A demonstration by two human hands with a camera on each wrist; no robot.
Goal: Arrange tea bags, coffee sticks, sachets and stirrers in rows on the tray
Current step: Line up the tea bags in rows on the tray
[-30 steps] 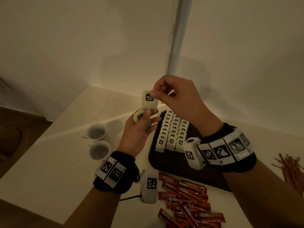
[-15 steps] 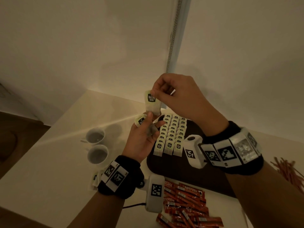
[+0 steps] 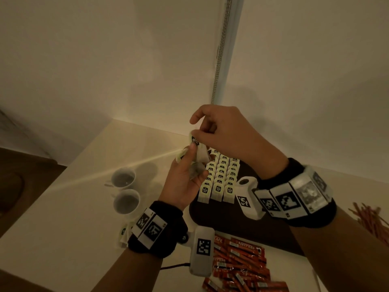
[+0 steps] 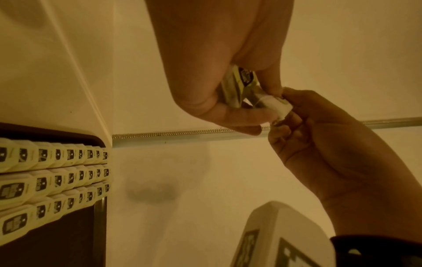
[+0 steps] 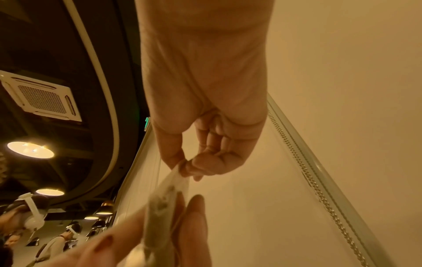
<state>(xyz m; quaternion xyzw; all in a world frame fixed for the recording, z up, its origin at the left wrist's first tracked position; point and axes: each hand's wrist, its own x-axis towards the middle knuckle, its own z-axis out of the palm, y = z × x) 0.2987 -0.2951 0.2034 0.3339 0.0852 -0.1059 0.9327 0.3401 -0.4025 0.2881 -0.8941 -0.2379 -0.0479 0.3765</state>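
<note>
My left hand [image 3: 194, 163] is raised over the tray's near left corner and grips a small bunch of tea bags [image 4: 239, 84] between thumb and fingers. My right hand [image 3: 196, 133], just above it, pinches the top of one pale tea bag [image 3: 194, 141] that hangs tilted against the left thumb. In the right wrist view that tea bag [image 5: 167, 196] dangles from the pinching fingertips [image 5: 182, 168]. Three rows of tea bags [image 3: 221, 178] stand on the dark brown tray [image 3: 231, 228]. Red coffee sticks [image 3: 237, 262] lie heaped in front of the tray, and stirrers [image 3: 372, 222] lie at the far right.
Two white cups [image 3: 124, 190] stand on the pale table left of my hands. A few loose tea bags [image 3: 124, 232] lie by my left wrist. The table sits in a wall corner with a bead chain [image 3: 219, 55] hanging behind it.
My right hand has lowered its tea bag, which now tilts against the left thumb. The left hand has kept hold of its tea bags.
</note>
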